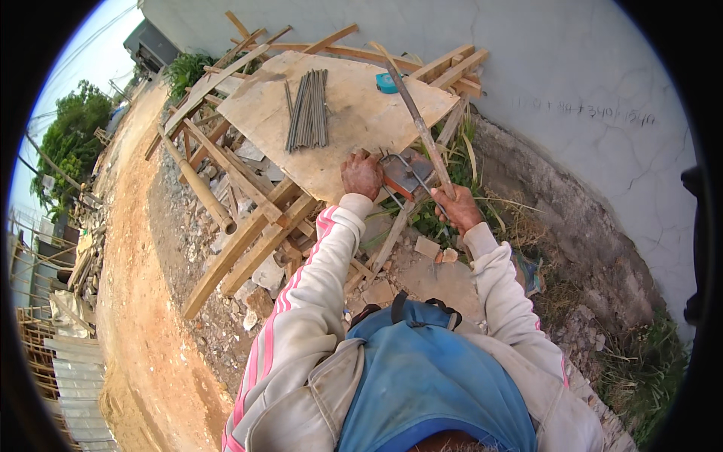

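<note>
My left hand (361, 178) is closed at the near edge of a plywood board (256, 98), beside a metal bending jig (414, 173) with a small steel plate and pegs; what its fingers hold is hidden. A bent thin steel rod (393, 157) lies across the jig. My right hand (457, 209) grips a long, worn bar (422, 128) that slants up over the board's right side, at the jig's right. A bundle of straight grey rods (307, 109) lies on the board, and a teal tape measure (387, 83) sits near its back edge.
Loose timber beams (241, 248) and rubble lie under and left of the board. A bamboo pole (196, 181) leans there. A concrete wall (572, 90) with weeds at its base stands right. A dirt path (143, 301) runs along the left, past sheet metal (75, 377).
</note>
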Action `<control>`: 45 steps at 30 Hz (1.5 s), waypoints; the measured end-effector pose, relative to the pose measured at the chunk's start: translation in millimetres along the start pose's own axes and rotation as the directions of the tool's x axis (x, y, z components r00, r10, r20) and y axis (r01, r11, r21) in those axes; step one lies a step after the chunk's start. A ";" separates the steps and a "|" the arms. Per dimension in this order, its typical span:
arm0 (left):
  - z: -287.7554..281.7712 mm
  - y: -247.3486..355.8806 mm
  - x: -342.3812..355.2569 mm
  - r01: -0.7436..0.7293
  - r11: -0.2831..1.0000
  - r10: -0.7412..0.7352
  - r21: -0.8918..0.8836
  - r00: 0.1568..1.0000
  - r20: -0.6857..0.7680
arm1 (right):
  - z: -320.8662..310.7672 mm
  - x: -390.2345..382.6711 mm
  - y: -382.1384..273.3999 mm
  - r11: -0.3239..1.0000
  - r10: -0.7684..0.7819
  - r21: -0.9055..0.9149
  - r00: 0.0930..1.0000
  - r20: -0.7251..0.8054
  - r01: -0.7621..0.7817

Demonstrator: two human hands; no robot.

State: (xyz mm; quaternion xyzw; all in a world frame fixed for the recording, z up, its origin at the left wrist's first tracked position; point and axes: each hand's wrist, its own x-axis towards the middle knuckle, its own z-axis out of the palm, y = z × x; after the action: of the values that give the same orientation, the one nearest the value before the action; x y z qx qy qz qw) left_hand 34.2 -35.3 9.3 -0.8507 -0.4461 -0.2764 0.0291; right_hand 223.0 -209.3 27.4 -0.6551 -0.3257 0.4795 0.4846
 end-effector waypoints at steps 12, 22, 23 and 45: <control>-3.7 -3.2 2.2 -0.066 0.994 0.068 -0.088 0.998 0.018 | -117.7 -67.3 64.6 0.818 -0.331 -0.559 0.906 -0.264 0.137; -8.5 2.3 -0.3 -0.044 0.992 0.043 -0.119 0.999 -0.014 | -201.4 -79.1 49.5 0.478 -0.106 -0.878 0.991 -0.082 -0.022; -9.4 3.0 -0.4 -0.035 0.992 0.035 -0.122 0.999 -0.006 | -206.5 -73.9 41.7 0.452 -0.072 -0.892 0.995 -0.072 -0.031; -5.5 6.4 -2.4 0.006 0.998 -0.007 -0.069 1.000 -0.012 | -252.7 31.5 -8.4 0.126 -0.212 -0.966 0.957 0.197 0.227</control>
State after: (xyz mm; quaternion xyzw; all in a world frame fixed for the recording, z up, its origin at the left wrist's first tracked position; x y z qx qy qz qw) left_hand 35.6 -42.5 13.9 -0.8481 -0.4388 -0.2970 0.0016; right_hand 472.2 -260.1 43.3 -0.7536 -0.6521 0.0828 0.0097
